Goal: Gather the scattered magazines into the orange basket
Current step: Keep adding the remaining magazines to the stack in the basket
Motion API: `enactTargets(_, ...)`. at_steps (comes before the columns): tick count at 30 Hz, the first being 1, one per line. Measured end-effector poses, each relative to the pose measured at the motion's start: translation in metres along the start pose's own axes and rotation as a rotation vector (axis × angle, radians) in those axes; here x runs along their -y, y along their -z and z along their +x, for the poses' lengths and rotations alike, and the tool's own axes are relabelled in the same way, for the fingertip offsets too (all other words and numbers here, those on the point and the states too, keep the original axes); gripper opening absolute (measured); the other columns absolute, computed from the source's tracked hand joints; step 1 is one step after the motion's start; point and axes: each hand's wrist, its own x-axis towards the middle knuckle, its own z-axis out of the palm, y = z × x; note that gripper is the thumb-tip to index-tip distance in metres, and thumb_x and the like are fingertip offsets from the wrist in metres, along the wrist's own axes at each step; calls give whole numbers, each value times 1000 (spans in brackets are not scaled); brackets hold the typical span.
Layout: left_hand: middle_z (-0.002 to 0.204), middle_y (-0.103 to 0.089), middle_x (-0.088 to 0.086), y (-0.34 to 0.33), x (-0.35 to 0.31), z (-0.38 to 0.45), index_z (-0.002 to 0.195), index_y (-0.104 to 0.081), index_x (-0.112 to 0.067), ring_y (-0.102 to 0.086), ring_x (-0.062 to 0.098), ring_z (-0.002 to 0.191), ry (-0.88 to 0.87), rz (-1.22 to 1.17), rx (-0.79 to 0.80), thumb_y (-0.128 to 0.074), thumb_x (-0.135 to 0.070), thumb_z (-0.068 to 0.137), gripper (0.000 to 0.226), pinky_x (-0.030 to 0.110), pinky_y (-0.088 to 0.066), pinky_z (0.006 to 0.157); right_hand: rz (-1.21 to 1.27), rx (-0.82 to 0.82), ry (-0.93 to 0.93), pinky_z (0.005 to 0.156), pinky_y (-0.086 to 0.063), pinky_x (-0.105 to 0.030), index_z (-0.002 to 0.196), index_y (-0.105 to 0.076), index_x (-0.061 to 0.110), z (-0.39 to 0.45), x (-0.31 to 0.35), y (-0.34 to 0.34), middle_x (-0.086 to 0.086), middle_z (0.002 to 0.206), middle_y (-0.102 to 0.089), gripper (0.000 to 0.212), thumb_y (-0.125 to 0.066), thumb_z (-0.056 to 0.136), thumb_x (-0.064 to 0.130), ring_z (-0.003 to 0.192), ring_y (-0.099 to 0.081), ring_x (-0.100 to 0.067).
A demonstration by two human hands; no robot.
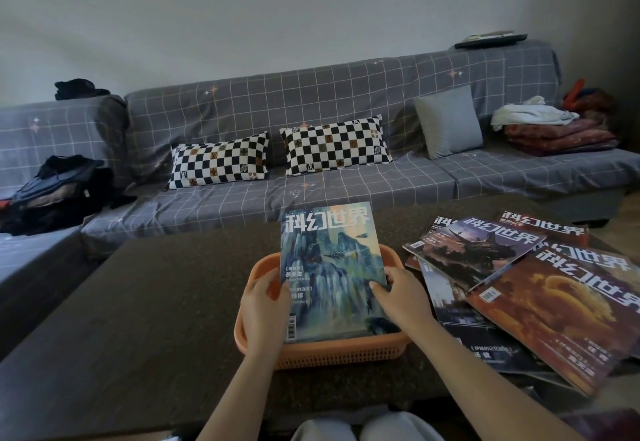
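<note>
The dark table [145,302] lies bare to the left of the orange basket [332,354], open for a hand. A blue magazine [329,267], tilted up, fills the basket's mouth. On the right, overlapping magazines [540,288] crowd the tabletop just beside the basket.

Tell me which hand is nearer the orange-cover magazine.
Right. The right hand holds the blue magazine on the side facing the orange-cover magazine; the left hand grips its far edge.
</note>
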Motion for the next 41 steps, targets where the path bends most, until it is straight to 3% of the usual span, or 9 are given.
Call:
enactTargets(3, 132, -51, 3, -8, -8, -14, 130, -56, -23, -53, 21, 113, -81, 13, -21, -59, -22, 93, 37, 36, -47, 93, 103, 45, -47, 58, -36, -11, 133, -47, 15, -4, -2, 10, 7, 100, -59, 48, -58, 90, 32, 80, -53, -2)
enactTargets(5, 133, -49, 1, -17, -17, -24, 126, -57, -29, -49, 24, 119, -75, -63, 30, -59, -22, 93, 34, 49, -47, 98, 144, 20, -64, 58, -35, -9, 139, -40, 13, -11, -6, 17, 10, 97, -55, 55, -58, 90, 31, 81, -52, -2)
enactTargets(8, 131, -48, -5, -37, -34, -37, 119, -57, -34, -44, 18, 124, -115, -130, 118, -59, -22, 93, 29, 46, -45, 101, 188, -41, -57, 58, -36, -9, 133, -48, 17, -25, -14, 33, 12, 96, -56, 47, -59, 90, 29, 81, -52, 0)
enactTargets(17, 118, -51, -13, -116, -84, -68, 118, -57, -32, -49, 7, 115, -213, -159, 346, -57, -24, 95, 24, 19, -36, 92, 220, -235, -121, 54, -34, -12, 123, -57, 18, -46, -65, 94, 4, 94, -59, 33, -55, 92, 30, 74, -52, 2)
enactTargets(20, 119, -53, -14, -150, -98, -81, 121, -57, -31, -52, 4, 110, -246, -129, 425, -57, -26, 94, 27, 15, -39, 88, 210, -286, -201, 72, -43, -22, 121, -58, 19, -48, -90, 109, -1, 110, -62, 33, -58, 90, 29, 92, -56, -10)
enactTargets(23, 122, -50, -16, -183, -110, -92, 127, -56, -29, -47, -8, 99, -239, -88, 547, -57, -28, 94, 32, 4, -35, 78, 145, -350, -275, 79, -38, -25, 122, -58, 17, -52, -117, 119, -2, 117, -59, 34, -59, 89, 29, 94, -48, -8)
enactTargets(31, 118, -63, -1, -249, -115, -104, 119, -63, -19, -57, 15, 108, -281, 127, 730, -50, -28, 95, 28, 33, -45, 97, -79, -424, -523, 96, -39, -37, 115, -63, 15, -65, -179, 138, -11, 121, -55, 37, -62, 85, 37, 113, -46, -29)
enactTargets(38, 118, -65, 3, -265, -115, -99, 127, -58, -15, -60, 16, 103, -151, 192, 693, -59, -34, 93, 39, 29, -46, 86, -46, -418, -624, 106, -31, -42, 123, -58, 15, -79, -198, 144, -13, 134, -42, 43, -62, 86, 37, 126, -32, -31)
enactTargets(41, 96, -70, 3, -264, -117, -104, 109, -70, -12, -60, 17, 83, -189, 121, 782, -68, -36, 86, 33, 25, -41, 69, 40, -477, -642, 104, -32, -42, 125, -55, 9, -86, -202, 147, -14, 135, -39, 45, -62, 86, 32, 127, -31, -30)
